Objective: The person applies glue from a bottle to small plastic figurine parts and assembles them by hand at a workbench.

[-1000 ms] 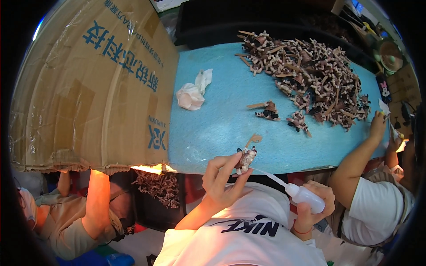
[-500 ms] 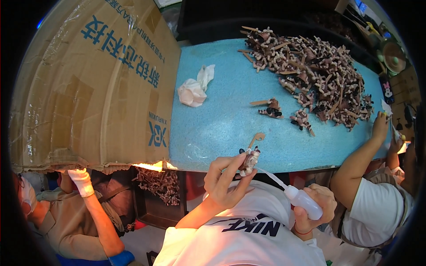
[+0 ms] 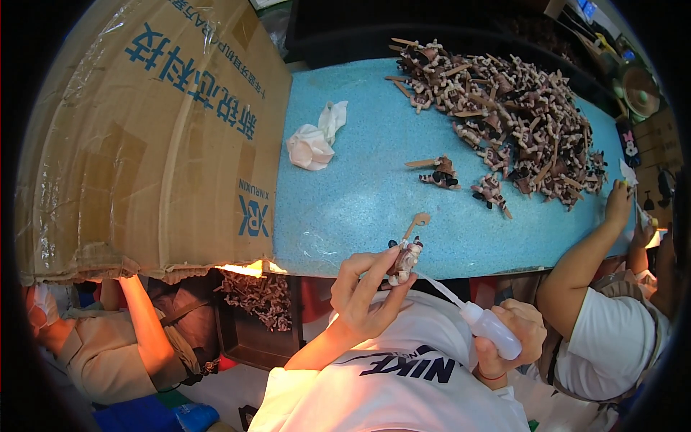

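Between the thumb and fingers of my left hand [image 3: 363, 291] is a small figurine [image 3: 405, 261], cream and brown with black bits and a tan hooked piece [image 3: 417, 222] sticking out at its top. My right hand [image 3: 515, 331] is wrapped round a white squeeze bottle [image 3: 491, 330]. The bottle's thin nozzle [image 3: 440, 289] points at the figurine's lower side; whether the tip touches it I cannot tell. Beyond my hands, two loose figurines [image 3: 440, 173] [image 3: 491, 191] lie apart from a large heap of similar figurines [image 3: 518, 119].
A tall cardboard box [image 3: 151, 144] stands on the left of the blue tabletop [image 3: 345, 209]. Crumpled white tissue [image 3: 313, 144] lies beside it. Below the table edge is a dark tray [image 3: 263, 345] with more figurines. Co-workers [image 3: 612, 331] [image 3: 119, 342] sit on both sides.
My hands, the figurine and the bottle have hardly moved. At left, the co-worker's raised forearm and white-covered hand have shifted, and the hand is now hidden behind the box.
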